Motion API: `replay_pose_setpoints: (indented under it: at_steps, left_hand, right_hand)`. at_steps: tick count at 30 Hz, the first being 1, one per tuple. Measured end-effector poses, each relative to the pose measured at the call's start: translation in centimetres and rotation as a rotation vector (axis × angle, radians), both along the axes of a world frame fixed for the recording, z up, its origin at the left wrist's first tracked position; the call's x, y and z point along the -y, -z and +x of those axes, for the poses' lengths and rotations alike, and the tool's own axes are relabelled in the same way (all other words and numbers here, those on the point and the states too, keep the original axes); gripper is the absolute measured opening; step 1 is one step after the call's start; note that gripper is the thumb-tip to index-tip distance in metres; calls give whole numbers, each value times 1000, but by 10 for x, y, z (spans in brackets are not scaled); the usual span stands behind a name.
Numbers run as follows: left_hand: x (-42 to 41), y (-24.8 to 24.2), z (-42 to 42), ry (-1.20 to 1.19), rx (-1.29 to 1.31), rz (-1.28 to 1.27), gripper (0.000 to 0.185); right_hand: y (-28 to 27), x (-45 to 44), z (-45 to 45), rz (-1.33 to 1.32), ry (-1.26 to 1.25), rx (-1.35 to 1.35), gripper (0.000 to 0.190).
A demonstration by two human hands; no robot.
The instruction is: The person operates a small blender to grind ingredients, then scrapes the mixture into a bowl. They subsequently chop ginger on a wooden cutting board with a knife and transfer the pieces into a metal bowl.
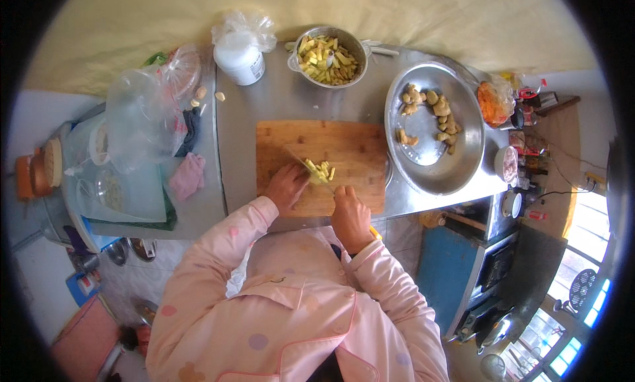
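My right hand (351, 218) grips the handle of a kitchen knife (296, 156), whose blade slants up and left across a wooden cutting board (278, 134). My left hand (287, 186) rests on the board with curled fingers close to the blade; whatever lies under those fingers is hidden. Small cut pieces of pale yellow ginger (325, 169) lie against and beyond the blade's right side. Behind the board, a two-handled metal pot (303, 74) holds chopped yellow pieces around a post. Knobs of whole ginger (446, 116) sit in a large steel basin (436, 176) on the right.
A white plastic tub (238, 64) with a clear bag on top stands back left. Clear plastic bags (144, 114), garlic cloves (200, 92) and a pink cloth (187, 176) occupy the left counter. Bagged orange food (493, 104) and a small bowl (506, 164) stand beyond the basin.
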State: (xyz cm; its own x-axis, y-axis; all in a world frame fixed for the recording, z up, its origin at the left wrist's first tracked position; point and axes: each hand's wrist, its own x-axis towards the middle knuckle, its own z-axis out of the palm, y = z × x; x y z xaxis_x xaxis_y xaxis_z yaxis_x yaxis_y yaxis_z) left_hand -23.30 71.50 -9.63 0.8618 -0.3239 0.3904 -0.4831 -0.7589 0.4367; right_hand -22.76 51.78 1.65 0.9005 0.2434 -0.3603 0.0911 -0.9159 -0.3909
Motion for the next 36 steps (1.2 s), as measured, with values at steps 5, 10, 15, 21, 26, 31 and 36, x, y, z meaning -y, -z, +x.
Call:
replay_pose_setpoints:
  at_steps: [5, 10, 15, 21, 26, 31, 36]
  left_hand:
    - [1, 0, -4, -3, -181, -86, 23]
    - [3, -3, -3, -32, -69, -87, 21]
    - [-1, 8, -7, 1, -91, -20, 20]
    - [-5, -6, -13, -7, -62, -106, 24]
    - [0, -2, -15, -66, -113, -137, 26]
    - [-2, -7, -12, -47, -135, -143, 23]
    - [-3, -5, -13, -98, -139, -175, 21]
  right_hand:
    - [37, 1, 2, 20, 22, 34, 10]
    - [21, 8, -7, 64, -8, 60, 10]
    - [17, -2, -2, -25, 4, 5, 8]
    - [30, 6, -9, 141, 9, 81, 8]
    - [9, -3, -3, -33, -22, -33, 11]
    - [41, -3, -2, 84, -5, 51, 11]
    - [6, 0, 0, 78, -77, 50, 8]
